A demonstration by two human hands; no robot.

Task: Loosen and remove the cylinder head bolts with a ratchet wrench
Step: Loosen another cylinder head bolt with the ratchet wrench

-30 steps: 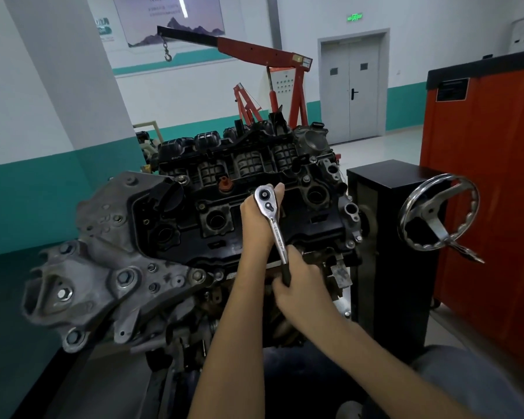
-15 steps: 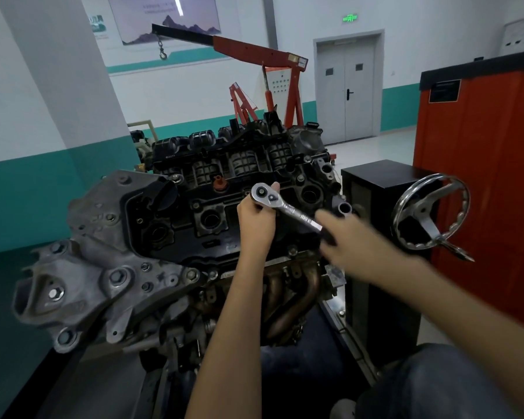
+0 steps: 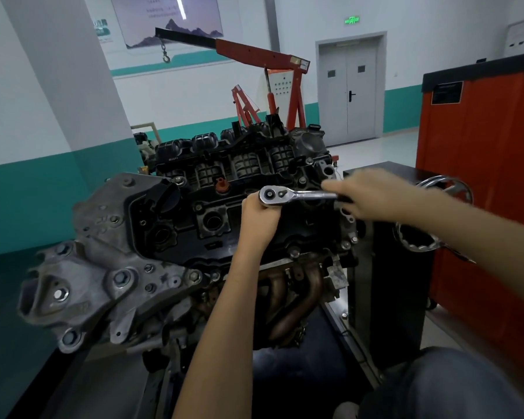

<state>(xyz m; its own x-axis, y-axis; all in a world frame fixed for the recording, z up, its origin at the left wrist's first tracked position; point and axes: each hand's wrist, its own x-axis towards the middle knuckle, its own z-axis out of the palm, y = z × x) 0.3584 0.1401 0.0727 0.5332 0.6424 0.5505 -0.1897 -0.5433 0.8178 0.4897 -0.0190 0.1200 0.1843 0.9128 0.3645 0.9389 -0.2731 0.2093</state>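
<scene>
A chrome ratchet wrench (image 3: 288, 195) lies roughly level over the black cylinder head cover (image 3: 224, 207) of the engine, its round head at the left and its handle pointing right. My left hand (image 3: 259, 217) grips just under the ratchet head, over the socket, which is hidden. My right hand (image 3: 366, 195), blurred by motion, holds the dark grip end of the handle. A few bolt heads (image 3: 294, 252) show along the cover's front edge. The bolt under the socket is hidden.
The engine sits on a stand with a grey bracket (image 3: 82, 276) at the left and rusty exhaust pipes (image 3: 297, 294) below. A chrome handwheel (image 3: 436, 225) and a black box (image 3: 390, 267) stand right, an orange cabinet (image 3: 481, 176) beyond. A red crane (image 3: 254, 55) is behind.
My right hand has swung the ratchet handle counter-clockwise, from pointing down toward me, to the right, and up to level. My left hand has stayed on the ratchet head.
</scene>
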